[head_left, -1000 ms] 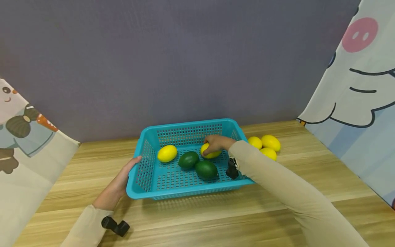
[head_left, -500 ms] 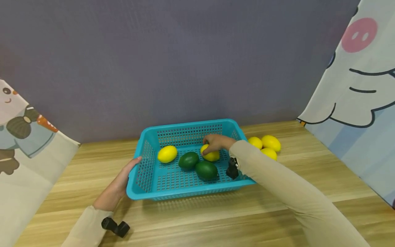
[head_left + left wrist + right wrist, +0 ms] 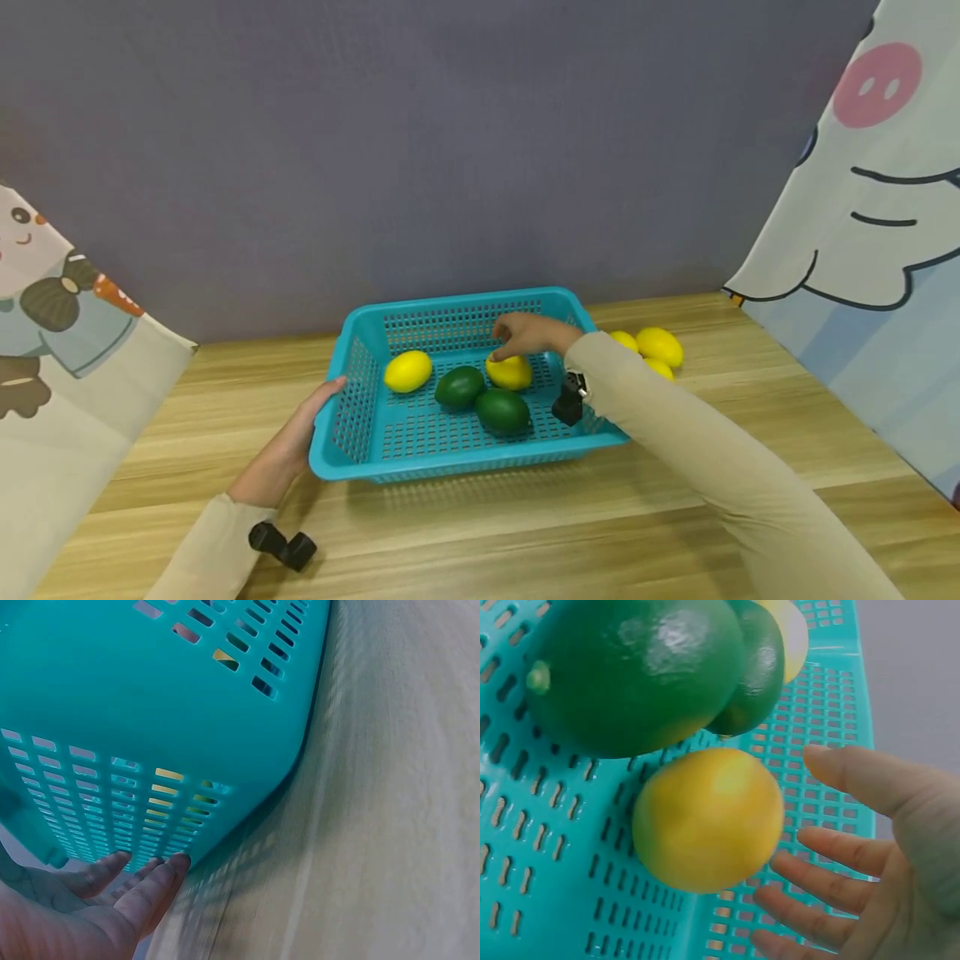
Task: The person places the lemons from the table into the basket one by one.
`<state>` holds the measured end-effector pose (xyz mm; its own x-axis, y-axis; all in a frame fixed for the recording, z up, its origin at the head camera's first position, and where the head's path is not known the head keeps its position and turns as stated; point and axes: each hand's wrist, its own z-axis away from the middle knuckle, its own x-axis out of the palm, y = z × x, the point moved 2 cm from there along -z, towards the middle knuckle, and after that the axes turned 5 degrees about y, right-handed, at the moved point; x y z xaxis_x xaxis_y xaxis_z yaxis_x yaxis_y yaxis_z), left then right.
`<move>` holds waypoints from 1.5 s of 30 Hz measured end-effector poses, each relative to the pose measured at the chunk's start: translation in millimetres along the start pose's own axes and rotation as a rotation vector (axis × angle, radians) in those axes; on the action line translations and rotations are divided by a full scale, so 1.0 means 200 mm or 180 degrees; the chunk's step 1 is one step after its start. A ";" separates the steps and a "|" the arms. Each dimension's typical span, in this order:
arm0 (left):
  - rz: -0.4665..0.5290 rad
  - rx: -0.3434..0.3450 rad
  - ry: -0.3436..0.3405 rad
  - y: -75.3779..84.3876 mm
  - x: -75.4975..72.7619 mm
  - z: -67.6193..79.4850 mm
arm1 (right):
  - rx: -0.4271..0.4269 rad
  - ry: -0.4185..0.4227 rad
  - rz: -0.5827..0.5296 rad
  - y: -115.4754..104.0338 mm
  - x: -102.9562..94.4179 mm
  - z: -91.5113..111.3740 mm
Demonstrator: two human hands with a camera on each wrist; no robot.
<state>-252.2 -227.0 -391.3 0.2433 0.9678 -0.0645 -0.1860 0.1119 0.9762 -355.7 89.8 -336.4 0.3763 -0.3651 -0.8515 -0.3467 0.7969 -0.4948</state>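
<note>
A blue plastic basket [image 3: 450, 458] stands on the table, holding two yellow lemons and two dark green avocado-like fruits. At its left end my left hand [image 3: 288, 442] holds the side, thumb over the rim and fingers against the outer wall, as the left wrist view shows too. My right hand [image 3: 534, 333] is inside the basket at the right, just above a lemon [image 3: 510, 373]. In the right wrist view its fingers [image 3: 825, 881] are spread and apart from that lemon. One green fruit [image 3: 502, 412] lies in front of the lemon, the other green fruit [image 3: 460, 388] to its left.
Another lemon [image 3: 408, 372] lies in the basket's left part. Outside, right of the basket, several lemons [image 3: 660, 347] sit together on the wooden table [image 3: 450, 542], partly hidden by my right sleeve. A grey wall [image 3: 465, 167] stands behind the basket.
My right hand has let go of the lemon and risen slightly off it. The lemon stays in the basket behind the green fruits. My left hand keeps its place.
</note>
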 end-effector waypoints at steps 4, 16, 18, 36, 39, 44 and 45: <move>-0.0011 0.0006 0.0008 0.00 0.00 0.00 | -0.0075 0.0029 -0.0070 -0.01 -0.03 0.02; 0.0017 0.0031 -0.0003 0.00 0.00 0.00 | -0.0318 0.0169 -0.0081 -0.03 -0.12 0.10; 0.0025 0.0027 0.0013 0.00 0.00 0.00 | -0.0357 0.0216 -0.0102 -0.03 -0.14 0.11; 0.0005 0.0066 0.0031 -0.01 0.00 0.00 | -0.0321 0.0422 -0.0427 0.09 -0.24 0.26; 0.0042 0.0055 0.0027 -0.01 0.00 -0.01 | -0.0319 0.0495 -0.0510 0.10 -0.26 0.30; 0.0071 0.0031 0.0044 0.00 0.01 -0.01 | -0.0274 0.0549 -0.0581 0.13 -0.29 0.35; 0.0079 0.0031 0.0056 0.00 0.01 -0.01 | -0.0275 0.0564 -0.0574 0.13 -0.30 0.36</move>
<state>-253.4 -225.5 -392.6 0.2220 0.9741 -0.0438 -0.1826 0.0857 0.9795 -324.9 167.9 -286.0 0.2851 -0.5820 -0.7615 -0.3625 0.6700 -0.6478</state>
